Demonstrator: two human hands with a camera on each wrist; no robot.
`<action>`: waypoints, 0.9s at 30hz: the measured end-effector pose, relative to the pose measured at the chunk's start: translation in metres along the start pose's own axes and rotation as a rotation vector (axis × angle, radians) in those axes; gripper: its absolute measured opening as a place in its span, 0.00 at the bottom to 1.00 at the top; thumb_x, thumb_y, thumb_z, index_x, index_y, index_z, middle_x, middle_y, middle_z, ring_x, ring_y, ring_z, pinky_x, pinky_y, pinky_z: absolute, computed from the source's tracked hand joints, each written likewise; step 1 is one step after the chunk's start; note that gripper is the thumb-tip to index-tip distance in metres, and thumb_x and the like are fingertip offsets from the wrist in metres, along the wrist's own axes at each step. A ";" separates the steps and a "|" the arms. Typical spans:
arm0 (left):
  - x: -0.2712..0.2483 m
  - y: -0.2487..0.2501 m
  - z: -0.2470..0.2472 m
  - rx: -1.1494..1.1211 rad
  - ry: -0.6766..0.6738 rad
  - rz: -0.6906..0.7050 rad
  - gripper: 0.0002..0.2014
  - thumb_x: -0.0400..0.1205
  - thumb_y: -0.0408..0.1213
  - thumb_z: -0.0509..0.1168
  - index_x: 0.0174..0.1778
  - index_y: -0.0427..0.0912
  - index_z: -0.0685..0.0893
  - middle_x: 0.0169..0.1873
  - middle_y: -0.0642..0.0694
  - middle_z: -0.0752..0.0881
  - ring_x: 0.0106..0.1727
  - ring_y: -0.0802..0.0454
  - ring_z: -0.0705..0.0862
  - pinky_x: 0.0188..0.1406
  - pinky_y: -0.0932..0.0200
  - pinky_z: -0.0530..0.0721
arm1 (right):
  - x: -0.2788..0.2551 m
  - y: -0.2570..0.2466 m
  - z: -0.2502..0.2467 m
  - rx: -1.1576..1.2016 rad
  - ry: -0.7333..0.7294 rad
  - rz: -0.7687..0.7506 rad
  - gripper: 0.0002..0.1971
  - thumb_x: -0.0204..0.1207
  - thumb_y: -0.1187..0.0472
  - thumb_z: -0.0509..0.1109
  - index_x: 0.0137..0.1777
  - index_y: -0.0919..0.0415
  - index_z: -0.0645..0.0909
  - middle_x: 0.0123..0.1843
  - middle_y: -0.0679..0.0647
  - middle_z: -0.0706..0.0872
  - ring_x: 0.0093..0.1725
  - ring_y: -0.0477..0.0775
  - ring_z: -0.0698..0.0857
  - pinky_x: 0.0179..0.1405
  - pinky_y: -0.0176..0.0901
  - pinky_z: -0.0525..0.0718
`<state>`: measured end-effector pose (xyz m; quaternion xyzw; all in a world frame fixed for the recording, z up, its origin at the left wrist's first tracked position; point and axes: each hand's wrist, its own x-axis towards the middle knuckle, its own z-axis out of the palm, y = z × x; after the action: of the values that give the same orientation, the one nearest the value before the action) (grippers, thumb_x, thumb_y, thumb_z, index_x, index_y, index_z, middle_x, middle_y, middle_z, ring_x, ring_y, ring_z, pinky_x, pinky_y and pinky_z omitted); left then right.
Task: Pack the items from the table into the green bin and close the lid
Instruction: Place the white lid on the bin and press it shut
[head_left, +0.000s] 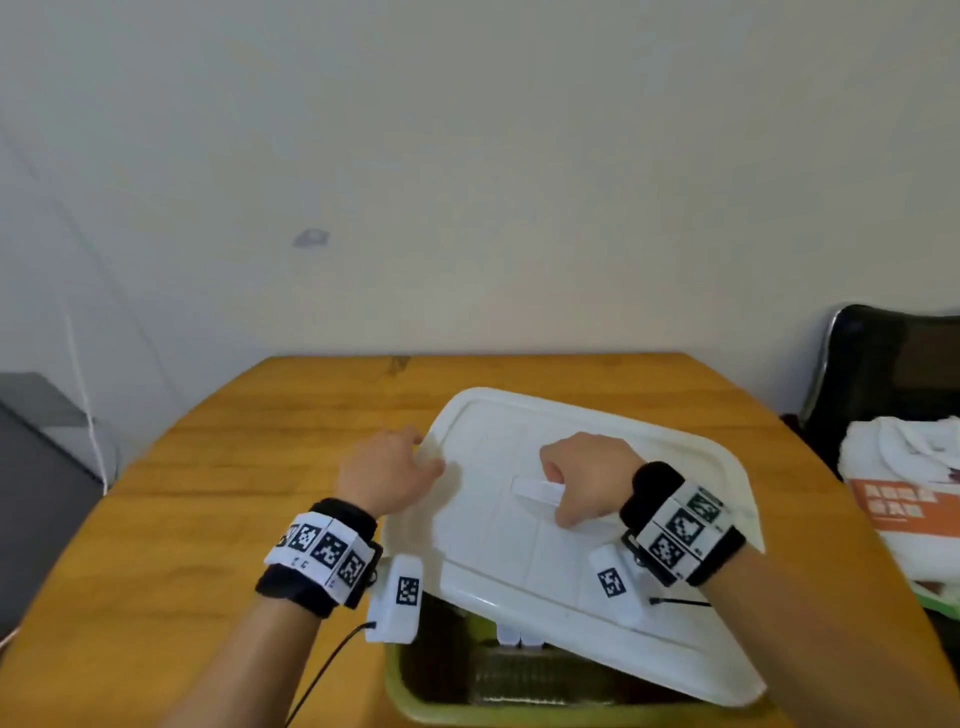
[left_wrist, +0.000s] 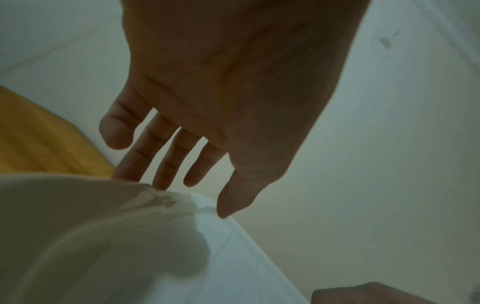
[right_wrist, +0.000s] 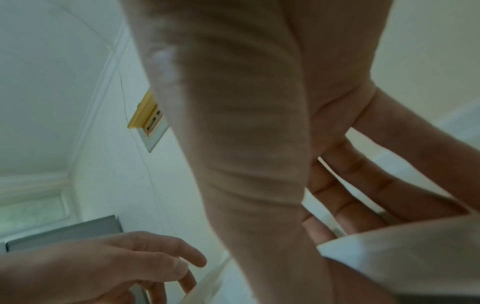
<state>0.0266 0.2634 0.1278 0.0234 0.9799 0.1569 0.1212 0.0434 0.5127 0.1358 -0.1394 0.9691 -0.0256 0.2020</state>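
The green bin (head_left: 415, 699) stands at the table's near edge, with dark items (head_left: 519, 670) dimly visible inside. A white lid (head_left: 571, 415) hangs tilted over it, its near edge low over the bin's opening and its far edge raised. My right hand (head_left: 587, 478) grips the lid's white handle (head_left: 535, 491), with fingers (right_wrist: 350, 195) curled under the bar. My left hand (head_left: 389, 467) is at the lid's left rim with straight fingers (left_wrist: 166, 156). Its thumb touches the lid (left_wrist: 78, 236) from above.
The bin sits on a wooden table (head_left: 208, 467) set against a pale wall. A black chair (head_left: 883, 364) stands to the right, carrying white cloth (head_left: 893, 441) and an orange-printed box (head_left: 904, 506). A grey cabinet (head_left: 31, 441) is at the left.
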 end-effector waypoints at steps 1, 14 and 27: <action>-0.002 -0.008 0.004 -0.001 -0.005 -0.018 0.30 0.81 0.59 0.60 0.78 0.51 0.73 0.66 0.46 0.84 0.63 0.45 0.84 0.60 0.48 0.83 | 0.003 -0.010 0.002 -0.023 -0.014 -0.010 0.17 0.64 0.55 0.77 0.46 0.52 0.72 0.44 0.48 0.79 0.42 0.54 0.78 0.28 0.42 0.66; -0.039 -0.039 0.044 -0.087 -0.124 -0.018 0.26 0.83 0.47 0.60 0.78 0.46 0.69 0.64 0.42 0.82 0.60 0.43 0.84 0.49 0.54 0.80 | -0.016 -0.038 0.033 -0.107 -0.106 0.033 0.17 0.64 0.63 0.77 0.46 0.52 0.72 0.46 0.48 0.79 0.44 0.54 0.78 0.29 0.40 0.67; -0.052 -0.047 0.035 -0.222 -0.331 -0.104 0.34 0.77 0.53 0.68 0.79 0.52 0.68 0.70 0.46 0.72 0.55 0.44 0.83 0.33 0.57 0.86 | -0.016 -0.031 0.049 -0.048 -0.120 0.018 0.16 0.65 0.69 0.74 0.46 0.53 0.72 0.48 0.49 0.78 0.45 0.54 0.78 0.29 0.39 0.69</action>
<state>0.0853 0.2247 0.0931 -0.0153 0.9232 0.2516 0.2903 0.0854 0.4874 0.1003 -0.1368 0.9568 0.0080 0.2564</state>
